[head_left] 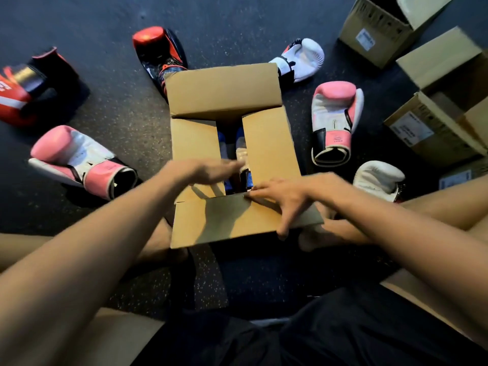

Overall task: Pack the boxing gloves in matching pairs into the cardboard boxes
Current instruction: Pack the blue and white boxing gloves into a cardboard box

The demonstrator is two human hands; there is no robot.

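**Closing the first box over a blue-and-white pair**

The step in hand looked to be the closing of the cardboard box (232, 154), with a blue-and-white pair of gloves (239, 151) already lying inside, visible through the gap between the two side flaps. The left hand (211, 171) was stretched flat and open over the left side flap, fingers extended toward the gap, gripping nothing; it was motion-blurred. The right hand (280, 199) lay spread and open, fingers splayed, pressing on the near flap at its inner edge, its thumb hooked over the flap's outer edge. Both forearms reached forward from the person's body, converging on the box.

The next move would probably call for folding the near flap and the far flap (224, 88) down over the side flaps, then choosing another matching pair. Left of the left hand a pink glove (76, 162) lay on the floor (111, 88); its mate (335, 122) lay beyond the right hand, well apart. Further open boxes (435, 122) stood to the far right of that hand.
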